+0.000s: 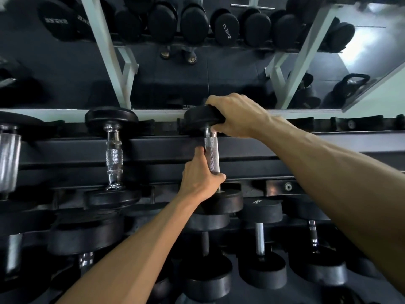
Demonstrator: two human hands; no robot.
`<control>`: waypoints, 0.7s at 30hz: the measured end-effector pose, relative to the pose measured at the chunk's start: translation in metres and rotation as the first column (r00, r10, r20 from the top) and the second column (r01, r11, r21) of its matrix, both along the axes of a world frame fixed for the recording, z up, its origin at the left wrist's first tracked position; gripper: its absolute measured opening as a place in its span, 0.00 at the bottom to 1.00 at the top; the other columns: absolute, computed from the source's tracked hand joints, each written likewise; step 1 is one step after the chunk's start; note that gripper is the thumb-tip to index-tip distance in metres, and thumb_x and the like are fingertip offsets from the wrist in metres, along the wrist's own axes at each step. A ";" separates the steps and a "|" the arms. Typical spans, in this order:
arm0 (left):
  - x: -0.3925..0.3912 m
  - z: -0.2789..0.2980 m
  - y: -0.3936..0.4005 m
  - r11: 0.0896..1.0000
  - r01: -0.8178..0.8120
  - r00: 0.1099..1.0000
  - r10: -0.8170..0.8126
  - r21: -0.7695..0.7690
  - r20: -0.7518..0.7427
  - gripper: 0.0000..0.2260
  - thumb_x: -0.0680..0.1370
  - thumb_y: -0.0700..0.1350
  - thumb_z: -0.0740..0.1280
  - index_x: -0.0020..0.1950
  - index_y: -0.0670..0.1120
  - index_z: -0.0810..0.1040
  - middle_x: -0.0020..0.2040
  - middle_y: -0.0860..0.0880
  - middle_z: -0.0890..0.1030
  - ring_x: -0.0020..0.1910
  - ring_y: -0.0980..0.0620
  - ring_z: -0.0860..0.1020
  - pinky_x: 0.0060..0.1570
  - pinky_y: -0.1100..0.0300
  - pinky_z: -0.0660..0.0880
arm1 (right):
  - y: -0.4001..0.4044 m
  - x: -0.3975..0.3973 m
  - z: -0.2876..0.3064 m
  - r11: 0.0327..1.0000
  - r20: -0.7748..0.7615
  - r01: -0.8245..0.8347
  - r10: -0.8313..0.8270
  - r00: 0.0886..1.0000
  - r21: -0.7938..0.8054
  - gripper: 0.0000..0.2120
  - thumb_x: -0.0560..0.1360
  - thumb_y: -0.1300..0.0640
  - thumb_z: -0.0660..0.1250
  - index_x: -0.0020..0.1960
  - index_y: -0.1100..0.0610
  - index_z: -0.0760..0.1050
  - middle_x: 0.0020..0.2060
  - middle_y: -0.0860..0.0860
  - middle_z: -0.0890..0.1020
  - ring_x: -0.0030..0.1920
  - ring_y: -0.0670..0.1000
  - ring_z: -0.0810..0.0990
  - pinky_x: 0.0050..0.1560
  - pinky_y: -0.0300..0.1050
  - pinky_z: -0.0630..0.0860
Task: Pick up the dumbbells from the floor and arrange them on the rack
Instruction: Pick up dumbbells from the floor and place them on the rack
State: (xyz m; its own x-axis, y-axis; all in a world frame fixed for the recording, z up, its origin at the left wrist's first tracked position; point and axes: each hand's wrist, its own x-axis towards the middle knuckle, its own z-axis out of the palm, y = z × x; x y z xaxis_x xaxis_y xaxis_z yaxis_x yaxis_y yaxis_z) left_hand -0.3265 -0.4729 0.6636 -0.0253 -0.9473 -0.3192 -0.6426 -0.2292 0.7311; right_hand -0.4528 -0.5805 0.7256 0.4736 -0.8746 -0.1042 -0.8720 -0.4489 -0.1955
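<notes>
On rack, knurled steel dumbbell

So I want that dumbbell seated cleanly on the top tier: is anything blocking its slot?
Nothing visible does. The dumbbell is already over the top tier, with the left hand on its handle and the right hand on its far head. The neighbouring dumbbell sits apart, to the left.

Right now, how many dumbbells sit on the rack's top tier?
3: one cut off at the left edge, one left of centre, one held by both hands. More may lie outside the view.
</notes>
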 end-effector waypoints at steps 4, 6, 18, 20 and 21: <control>-0.001 0.001 0.000 1.000 0.004 1.000 -0.004 0.002 0.021 0.24 0.67 0.45 0.76 0.51 0.48 0.63 0.47 0.49 0.77 0.43 0.47 0.78 0.41 0.56 0.75 | 0.000 0.000 0.003 1.000 -0.023 0.005 -0.005 1.000 0.016 0.19 0.71 0.52 0.72 0.59 0.52 0.72 0.45 0.51 0.81 0.45 0.57 0.79 0.44 0.52 0.76; -0.001 0.003 0.000 1.000 0.008 1.000 -0.008 -0.003 0.028 0.24 0.67 0.46 0.76 0.52 0.48 0.63 0.47 0.49 0.77 0.45 0.46 0.79 0.44 0.54 0.77 | 0.001 0.000 0.004 0.999 -0.023 0.016 -0.016 1.000 0.033 0.20 0.70 0.52 0.72 0.59 0.52 0.71 0.46 0.51 0.81 0.46 0.58 0.79 0.46 0.54 0.77; 0.021 0.020 0.026 0.965 0.163 0.985 -0.146 -0.207 0.095 0.26 0.75 0.54 0.67 0.69 0.47 0.64 0.59 0.49 0.69 0.53 0.53 0.73 0.52 0.59 0.73 | 0.046 -0.016 0.021 0.980 -0.044 0.199 -0.199 0.979 -0.004 0.30 0.74 0.43 0.69 0.69 0.56 0.65 0.58 0.55 0.76 0.55 0.59 0.78 0.52 0.53 0.74; 0.025 0.024 0.039 0.932 0.239 0.966 -0.201 -0.272 0.160 0.23 0.76 0.53 0.65 0.68 0.46 0.66 0.60 0.47 0.70 0.54 0.50 0.74 0.51 0.59 0.73 | 0.064 -0.020 0.026 0.968 -0.027 0.251 -0.252 0.967 -0.016 0.34 0.74 0.44 0.69 0.73 0.56 0.61 0.63 0.56 0.74 0.60 0.61 0.76 0.56 0.54 0.73; 0.027 0.025 0.045 0.906 0.280 0.955 -0.229 -0.317 0.188 0.22 0.77 0.53 0.65 0.66 0.45 0.67 0.60 0.46 0.71 0.55 0.49 0.73 0.52 0.59 0.73 | 0.075 -0.022 0.029 0.960 -0.020 0.280 -0.280 0.960 -0.026 0.36 0.74 0.44 0.69 0.75 0.56 0.58 0.65 0.57 0.73 0.62 0.61 0.75 0.58 0.55 0.72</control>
State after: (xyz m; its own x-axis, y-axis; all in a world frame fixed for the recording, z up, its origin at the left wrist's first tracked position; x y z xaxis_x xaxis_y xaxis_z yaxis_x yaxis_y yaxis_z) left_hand -0.2999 -0.4274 0.6883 -0.2583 -0.9661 -0.0012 -0.7494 0.1996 0.6313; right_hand -0.4750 -0.5051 0.7546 0.2071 -0.9741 -0.0909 -0.9675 -0.1901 -0.1665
